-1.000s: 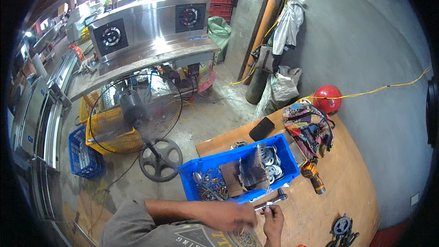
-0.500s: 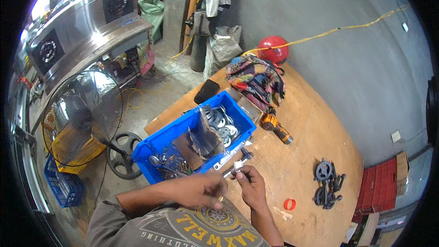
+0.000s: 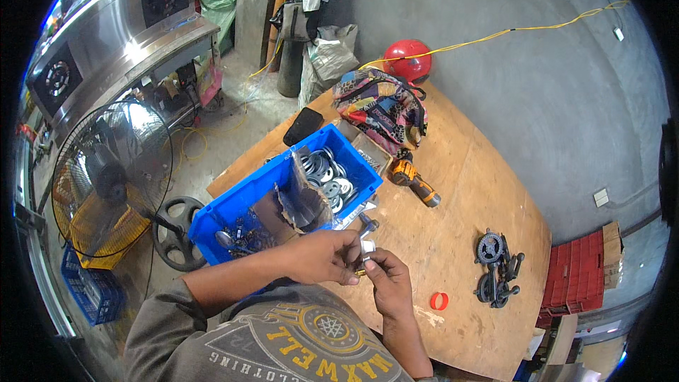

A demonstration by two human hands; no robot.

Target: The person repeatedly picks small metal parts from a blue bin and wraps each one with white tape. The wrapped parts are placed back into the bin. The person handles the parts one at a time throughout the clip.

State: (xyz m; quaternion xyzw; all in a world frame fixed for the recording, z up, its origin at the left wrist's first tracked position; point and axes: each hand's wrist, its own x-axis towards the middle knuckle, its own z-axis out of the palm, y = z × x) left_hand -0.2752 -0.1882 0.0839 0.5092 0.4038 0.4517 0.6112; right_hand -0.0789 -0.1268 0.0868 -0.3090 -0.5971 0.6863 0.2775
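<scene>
My left hand [image 3: 324, 257] is closed, its fingertips pinching a small brass-coloured fitting [image 3: 361, 272]. Close against it, my right hand [image 3: 389, 284] grips a small silver-white metal part [image 3: 367, 247] between thumb and fingers. The two small pieces meet or nearly meet; the fingers partly hide both, so their exact kind cannot be made out. Just beyond my hands is a blue bin [image 3: 212, 211]. A torn cardboard divider [image 3: 300, 197] splits it, with round metal rings [image 3: 329, 177] on the far side and small hardware with a spoon-like tool [image 3: 224, 239] on the near side.
On the wooden table [image 3: 467, 191] lie an orange-black cordless drill [image 3: 415, 180], a patterned bag [image 3: 378, 106], a phone [image 3: 304, 127], a red ring [image 3: 439, 301] and black cast burner parts [image 3: 495, 265]. A red helmet-like ball [image 3: 408, 60] sits by the wall. A fan [image 3: 109, 177] stands left.
My left hand has moved right and up, bringing the brass fitting to the part in my right hand. The whole view has shifted slightly.
</scene>
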